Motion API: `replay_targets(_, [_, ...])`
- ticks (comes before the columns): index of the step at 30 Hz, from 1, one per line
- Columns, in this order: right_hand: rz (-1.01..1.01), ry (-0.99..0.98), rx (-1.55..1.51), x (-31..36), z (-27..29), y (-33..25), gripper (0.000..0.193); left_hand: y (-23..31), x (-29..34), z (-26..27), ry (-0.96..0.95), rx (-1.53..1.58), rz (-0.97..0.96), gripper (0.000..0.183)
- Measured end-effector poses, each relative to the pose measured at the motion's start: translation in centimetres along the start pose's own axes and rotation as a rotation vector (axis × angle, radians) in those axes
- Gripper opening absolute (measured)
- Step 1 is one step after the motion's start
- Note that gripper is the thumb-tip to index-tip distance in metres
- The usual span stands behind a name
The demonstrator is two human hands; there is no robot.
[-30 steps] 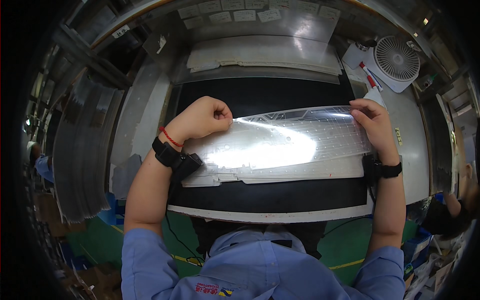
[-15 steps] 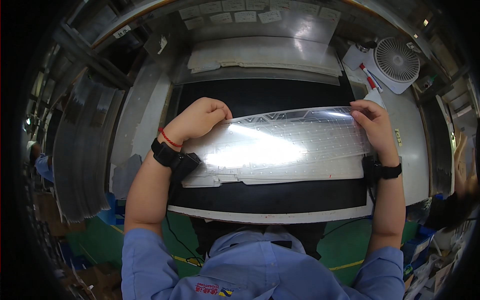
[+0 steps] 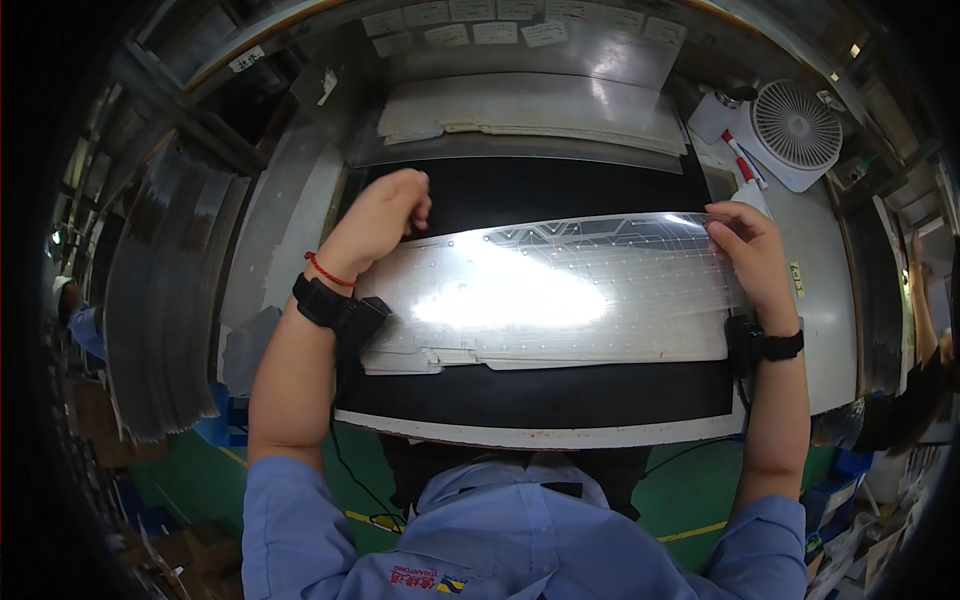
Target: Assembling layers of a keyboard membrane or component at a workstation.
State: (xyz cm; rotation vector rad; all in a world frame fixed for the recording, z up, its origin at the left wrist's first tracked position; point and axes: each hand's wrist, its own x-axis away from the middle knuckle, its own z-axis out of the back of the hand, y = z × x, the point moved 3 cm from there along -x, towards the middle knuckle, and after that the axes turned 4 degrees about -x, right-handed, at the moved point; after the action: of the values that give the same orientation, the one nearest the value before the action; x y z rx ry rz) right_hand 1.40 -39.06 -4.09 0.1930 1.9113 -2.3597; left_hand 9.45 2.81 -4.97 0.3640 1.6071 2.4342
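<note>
A clear plastic film sheet [image 3: 640, 232] printed with fine lines and dots lies over a stack of pale sheets [image 3: 600, 352] in front of me. Bright glare hides much of its middle. My right hand [image 3: 745, 245] pinches the film's far right corner between thumb and fingers. Just beyond the far left corner, my left hand [image 3: 388, 215] is raised with its fingers curled, apart from the film's edge. I see nothing in it, though its thumb is mostly hidden.
The stack rests on a black work surface [image 3: 540, 392]. Behind it lies another stack of pale sheets [image 3: 530, 105]. A white fan [image 3: 797, 122] and red markers [image 3: 738, 158] are at the back right. Tall piles of sheets [image 3: 165, 300] stand on the left.
My left hand has let go of the film's left corner and moved up and left. The film's left part now lies flatter on the stack. My right hand has hardly moved.
</note>
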Motion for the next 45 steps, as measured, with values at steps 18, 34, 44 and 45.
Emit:
replay_targets(18, [-0.06,0.12,-0.039,0.0,0.4,-0.2,0.021,-0.9,-1.1,3.0,0.126,0.355,0.042,0.035])
replay_targets(34, [-0.11,0.228,-0.099,-0.2,1.6,0.7,0.026,-2.9,-2.1,2.9,-0.099,0.202,0.072,0.026])
replay_targets(44, [-0.19,0.237,-0.043,-0.4,1.4,0.5,0.038,-4.5,-2.8,5.2,0.179,0.543,-0.019,0.029])
replay_targets(45, [-0.174,0.167,0.009,-0.3,1.4,0.6,0.038,-3.6,-2.6,4.6,0.233,0.56,-0.015,0.027])
